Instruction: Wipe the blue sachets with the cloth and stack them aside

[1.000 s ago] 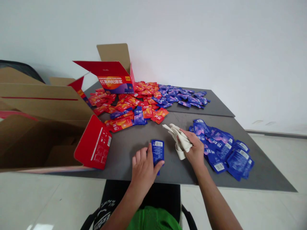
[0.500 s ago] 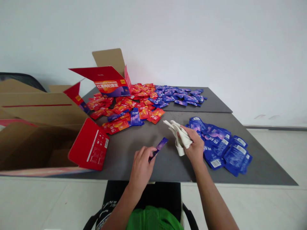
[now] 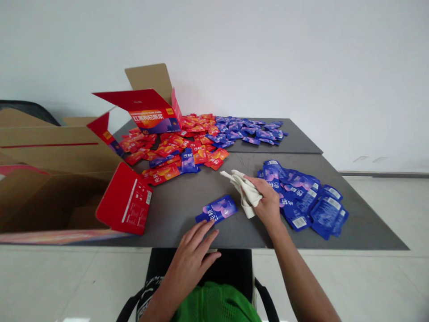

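Note:
A single blue-purple sachet (image 3: pixel 219 208) lies flat on the grey table (image 3: pixel 174 214) in front of me. My left hand (image 3: pixel 196 246) is open at the table's front edge, its fingers apart and the fingertips at the sachet's near side. In my right hand (image 3: pixel 266 199) is a bunched white cloth (image 3: pixel 246 193), gripped between thumb and fingers, its loose end pointing left above the table. Just right of that hand, a pile of blue sachets (image 3: pixel 301 190) lies spread and overlapping, several with barcodes showing.
Red sachets (image 3: pixel 170 145) heap at the back left, with blue ones (image 3: pixel 251 129) beside them. An upright red box (image 3: pixel 154 120) with raised flaps stands among them. A large open carton (image 3: pixel 80 188) occupies the left side, its red flap (image 3: pixel 129 201) sticking out. Behind is a white wall.
My left hand has let go of the blue sachet, which now lies flat, and drawn back toward the table edge with fingers spread. The cloth in my right hand has shifted slightly left.

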Demonstrator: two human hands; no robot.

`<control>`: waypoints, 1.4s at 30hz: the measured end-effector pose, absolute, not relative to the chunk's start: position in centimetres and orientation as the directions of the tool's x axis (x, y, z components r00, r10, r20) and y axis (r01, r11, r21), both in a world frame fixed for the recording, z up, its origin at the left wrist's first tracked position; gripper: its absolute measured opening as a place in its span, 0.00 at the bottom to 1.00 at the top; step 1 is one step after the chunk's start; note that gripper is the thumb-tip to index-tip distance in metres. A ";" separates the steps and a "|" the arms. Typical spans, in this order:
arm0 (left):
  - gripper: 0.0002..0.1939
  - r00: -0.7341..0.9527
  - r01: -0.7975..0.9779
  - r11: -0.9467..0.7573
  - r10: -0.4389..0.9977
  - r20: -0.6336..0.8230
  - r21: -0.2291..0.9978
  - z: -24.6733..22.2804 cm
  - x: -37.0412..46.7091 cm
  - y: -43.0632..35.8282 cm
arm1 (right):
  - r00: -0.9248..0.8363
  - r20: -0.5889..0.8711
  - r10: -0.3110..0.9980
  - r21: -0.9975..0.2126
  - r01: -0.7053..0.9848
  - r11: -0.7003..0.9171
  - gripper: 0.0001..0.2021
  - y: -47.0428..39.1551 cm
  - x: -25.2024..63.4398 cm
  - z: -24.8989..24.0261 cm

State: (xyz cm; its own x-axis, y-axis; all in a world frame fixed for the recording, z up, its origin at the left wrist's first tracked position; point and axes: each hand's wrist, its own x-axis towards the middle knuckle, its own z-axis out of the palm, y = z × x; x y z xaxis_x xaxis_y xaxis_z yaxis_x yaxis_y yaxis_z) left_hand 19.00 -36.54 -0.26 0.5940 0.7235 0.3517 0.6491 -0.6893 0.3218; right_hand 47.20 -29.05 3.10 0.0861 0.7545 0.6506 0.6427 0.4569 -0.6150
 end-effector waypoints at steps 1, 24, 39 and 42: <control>0.25 0.588 0.655 -0.689 0.723 0.363 0.311 -0.5 18.6 -36.5 | 0.047 0.630 0.775 -0.618 0.634 0.464 0.15 -29.5 46.6 3.2; 0.24 0.575 0.645 -0.672 0.740 0.348 0.364 -1.1 17.8 -34.5 | -0.349 0.400 0.847 -0.429 0.746 0.510 0.28 -32.8 38.7 1.7; 0.19 0.572 0.631 -0.692 0.720 0.393 0.349 -1.5 17.5 -34.2 | -0.314 0.420 0.851 -0.460 0.735 0.498 0.30 -33.2 37.9 2.1; 0.19 0.576 0.634 -0.691 0.722 0.384 0.348 -1.3 17.6 -34.2 | -0.295 0.398 0.869 -0.479 0.741 0.471 0.31 -32.5 39.2 0.7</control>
